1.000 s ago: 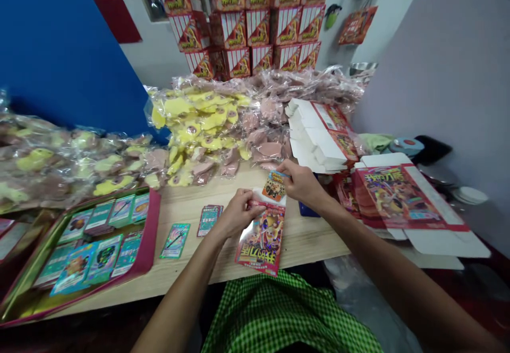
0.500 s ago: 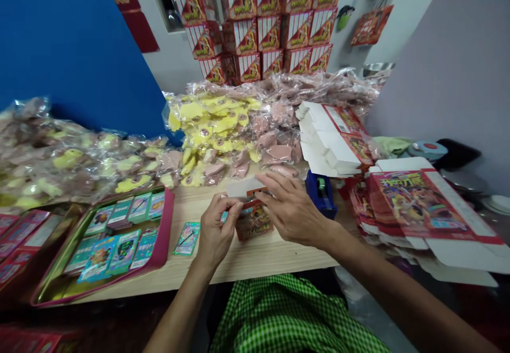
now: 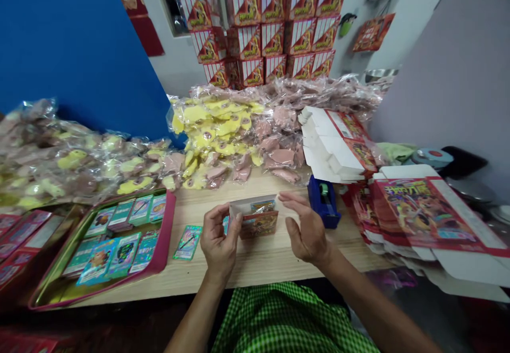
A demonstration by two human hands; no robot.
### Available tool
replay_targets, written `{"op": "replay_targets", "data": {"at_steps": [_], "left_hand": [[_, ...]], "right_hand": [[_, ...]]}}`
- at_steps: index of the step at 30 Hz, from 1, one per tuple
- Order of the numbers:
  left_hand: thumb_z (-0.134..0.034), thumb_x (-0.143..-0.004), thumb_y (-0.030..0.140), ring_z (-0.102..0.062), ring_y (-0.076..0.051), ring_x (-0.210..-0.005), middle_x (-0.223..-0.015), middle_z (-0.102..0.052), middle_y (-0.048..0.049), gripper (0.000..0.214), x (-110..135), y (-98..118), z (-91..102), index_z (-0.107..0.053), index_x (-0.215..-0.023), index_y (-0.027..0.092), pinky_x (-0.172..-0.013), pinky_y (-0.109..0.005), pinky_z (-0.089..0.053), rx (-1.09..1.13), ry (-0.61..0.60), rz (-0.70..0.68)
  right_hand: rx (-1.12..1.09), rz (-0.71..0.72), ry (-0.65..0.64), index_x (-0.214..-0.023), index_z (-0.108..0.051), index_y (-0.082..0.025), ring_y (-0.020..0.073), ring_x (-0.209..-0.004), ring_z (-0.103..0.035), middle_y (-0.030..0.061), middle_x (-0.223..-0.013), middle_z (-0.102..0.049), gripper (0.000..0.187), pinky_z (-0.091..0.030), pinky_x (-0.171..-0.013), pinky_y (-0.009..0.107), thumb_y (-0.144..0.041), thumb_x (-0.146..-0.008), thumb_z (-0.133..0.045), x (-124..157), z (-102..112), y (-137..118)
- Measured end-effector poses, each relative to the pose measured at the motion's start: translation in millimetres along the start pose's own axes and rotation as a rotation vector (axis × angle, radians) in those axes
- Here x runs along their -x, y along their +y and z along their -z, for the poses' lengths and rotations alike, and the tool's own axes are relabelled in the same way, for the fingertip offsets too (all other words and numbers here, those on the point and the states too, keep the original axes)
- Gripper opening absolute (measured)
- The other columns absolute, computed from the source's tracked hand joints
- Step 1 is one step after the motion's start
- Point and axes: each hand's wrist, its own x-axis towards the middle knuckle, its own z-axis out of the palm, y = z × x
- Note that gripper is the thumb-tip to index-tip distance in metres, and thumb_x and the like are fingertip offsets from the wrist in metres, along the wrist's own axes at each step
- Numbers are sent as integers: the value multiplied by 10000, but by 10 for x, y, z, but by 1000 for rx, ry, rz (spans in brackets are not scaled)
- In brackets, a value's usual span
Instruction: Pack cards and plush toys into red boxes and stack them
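Left hand (image 3: 219, 233) pinches the box (image 3: 258, 226) near the front edge of the worktop (image 3: 258, 262); right hand (image 3: 307, 232), loosely spread, holds nothing. Light pressure should spare the walls.

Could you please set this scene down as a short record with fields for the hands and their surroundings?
Left hand: grips small open box by its left end
Right hand: open, near the box's right end; contact unclear
In box: printed item, partly hidden
Left side: single card, pink tin of cards
Right side: blue tape dispenser, flattened cartons
Behind: bagged yellow and pink items, stacked red-and-white boxes
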Motion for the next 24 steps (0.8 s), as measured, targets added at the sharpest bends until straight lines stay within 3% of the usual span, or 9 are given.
{"op": "replay_targets", "data": {"at_steps": [3, 7, 12, 14, 17, 19, 21, 24], "left_hand": [[-760, -882, 242, -758, -184, -968, -1031, -772, -66, 203, 30, -52, 1, -706, -1073, 198, -870, -321, -630, -34, 23, -136], [-709, -910, 158, -759, -200, -1022, -1088, -783, -69, 158, 43, -98, 14, -712, -1061, 207, -933, -391, -621, -48, -18, -301], [-671, -934, 166, -755, -204, -1002, -1062, -773, -75, 90, 82, -57, 24, -682, -1017, 200, -877, -385, -620, -22, 53, -250], [-643, -945, 168, -739, -207, -1021, -1090, -759, -82, 98, 98, -39, 49, -685, -1024, 208, -880, -383, -607, -76, -13, -304], [-615, -946, 159, -728, -203, -979, -992, -752, -59, 110, 90, -13, 93, -707, -973, 214, -859, -347, -590, -196, -222, -417], [-615, -954, 171, -719, -180, -934, -932, -736, -33, 122, 60, 15, 103, -703, -1018, 227, -838, -305, -578, -177, -258, -332], [-624, -968, 209, -709, -154, -877, -943, -728, -15, 269, 8, 47, 105, -644, -1230, 266, -800, -273, -573, -69, -228, -151], [-605, -993, 255, -717, -159, -906, -1046, -749, -39, 323, -102, 72, 139, -625, -1313, 294, -829, -290, -579, 30, -329, -35]], "right_hand": [[50, 1, -100, -1335, -528, -137, 316, -1280, -574, 226, -1334, -560, 390, -547, -1014, 476, -44, -965, -448, -15, -21, -6], [10, -48, -148, -1155, -594, -162, 283, -1190, -611, 168, -1156, -604, 283, -575, -929, 405, -35, -964, -428, -154, -26, 31], [-19, -110, -234, -1102, -585, -180, 262, -996, -648, 114, -1005, -619, 247, -577, -825, 384, -57, -969, -416, -282, 19, 34], [-40, -134, -229, -1097, -586, -185, 238, -940, -645, 101, -998, -613, 240, -573, -795, 359, -61, -977, -420, -281, 34, 25], [-96, -139, -221, -1095, -579, -200, 232, -1003, -638, 95, -1029, -610, 254, -570, -821, 349, -51, -972, -414, -244, 40, 16], [-145, -175, -186, -1225, -530, -202, 227, -1001, -639, 95, -1079, -609, 311, -575, -817, 347, -59, -966, -432, -214, 36, 9], [-186, -236, -150, -1395, -407, -206, 206, -937, -643, 96, -1127, -602, 448, -580, -784, 334, -79, -969, -458, -195, 39, -2], [-154, -173, -176, -1345, -441, -222, 209, -937, -626, 89, -1097, -587, 395, -581, -791, 345, -80, -977, -443, -198, 79, -23]]}}
